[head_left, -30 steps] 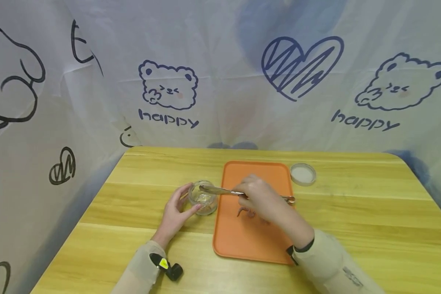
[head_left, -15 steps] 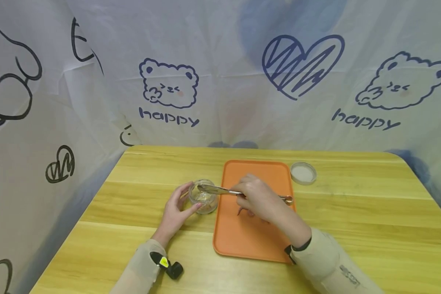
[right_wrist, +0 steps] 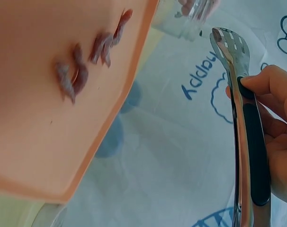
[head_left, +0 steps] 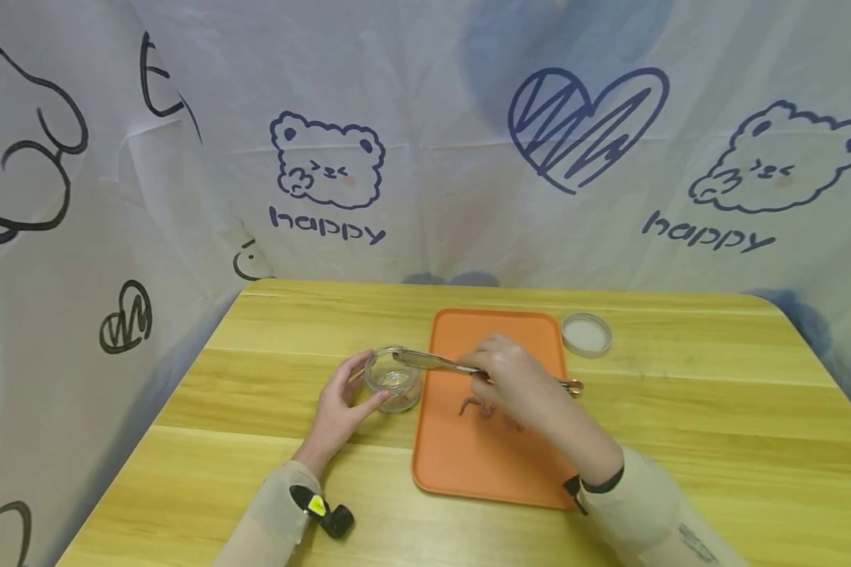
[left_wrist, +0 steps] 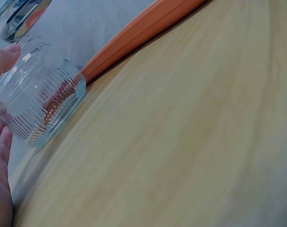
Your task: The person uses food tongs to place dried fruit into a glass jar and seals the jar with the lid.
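Note:
My left hand (head_left: 338,409) holds a clear glass jar (head_left: 400,400) left of the orange tray, thumb on its near side. Ribbed glass shows in the left wrist view, with something reddish-brown visible through the jar's lower wall (left_wrist: 63,101). My right hand (head_left: 514,382) grips metal tongs (head_left: 432,361) with black grips, above the tray. Their tips are over the jar's mouth in the head view. A small brownish patch shows at the tips in the right wrist view; I cannot tell whether it is a held piece. Pinkish, limp, curled pieces (right_wrist: 72,75) lie on the tray, partly below my right hand.
The orange tray (head_left: 482,472) lies flat on the wooden table (head_left: 702,409). A round, clear-rimmed lid (head_left: 586,335) rests beside the tray's far right corner. A printed cloth (head_left: 440,157) hangs behind the table and along its left side.
The tongs dip slightly left at first, then move right and a little upward with my right hand. The pieces on the tray are more exposed now. My left hand and the jar stay in place.

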Action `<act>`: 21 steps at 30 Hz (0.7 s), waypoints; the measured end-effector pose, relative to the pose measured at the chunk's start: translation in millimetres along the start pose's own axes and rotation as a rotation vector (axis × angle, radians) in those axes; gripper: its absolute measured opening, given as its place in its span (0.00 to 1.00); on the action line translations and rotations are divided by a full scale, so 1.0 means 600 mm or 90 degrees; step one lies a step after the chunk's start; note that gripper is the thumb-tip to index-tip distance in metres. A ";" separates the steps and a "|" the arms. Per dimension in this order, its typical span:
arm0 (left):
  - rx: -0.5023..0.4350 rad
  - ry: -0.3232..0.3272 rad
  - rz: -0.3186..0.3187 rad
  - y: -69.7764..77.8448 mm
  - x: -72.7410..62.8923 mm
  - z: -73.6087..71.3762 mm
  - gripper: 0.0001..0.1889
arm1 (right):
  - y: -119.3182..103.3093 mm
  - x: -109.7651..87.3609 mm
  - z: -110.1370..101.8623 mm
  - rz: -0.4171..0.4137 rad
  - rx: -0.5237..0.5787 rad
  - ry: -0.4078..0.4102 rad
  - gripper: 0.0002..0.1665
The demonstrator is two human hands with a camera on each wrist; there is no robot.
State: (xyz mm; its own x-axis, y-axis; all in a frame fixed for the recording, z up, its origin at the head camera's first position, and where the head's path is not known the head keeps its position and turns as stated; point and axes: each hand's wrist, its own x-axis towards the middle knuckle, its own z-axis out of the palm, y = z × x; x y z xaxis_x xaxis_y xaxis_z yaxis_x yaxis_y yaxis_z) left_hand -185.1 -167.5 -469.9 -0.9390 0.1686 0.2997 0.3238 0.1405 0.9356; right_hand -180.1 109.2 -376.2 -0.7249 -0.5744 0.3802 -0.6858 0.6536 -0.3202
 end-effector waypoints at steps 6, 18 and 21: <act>0.003 0.001 0.003 0.003 0.001 0.001 0.34 | 0.016 -0.020 -0.018 0.011 -0.002 0.024 0.13; 0.007 0.004 0.007 0.004 0.001 0.002 0.34 | 0.052 -0.084 -0.052 0.044 -0.064 0.050 0.15; 0.006 0.005 0.009 0.004 0.001 0.002 0.34 | 0.066 -0.106 -0.060 0.058 -0.066 0.051 0.14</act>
State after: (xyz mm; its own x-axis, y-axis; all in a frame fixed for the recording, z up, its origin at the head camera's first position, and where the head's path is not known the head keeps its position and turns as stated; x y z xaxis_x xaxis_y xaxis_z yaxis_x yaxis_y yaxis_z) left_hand -184.8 -166.0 -467.7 -0.9352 0.1632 0.3144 0.3383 0.1480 0.9293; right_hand -158.6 189.5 -381.8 -0.7730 -0.4722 0.4235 -0.6044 0.7510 -0.2659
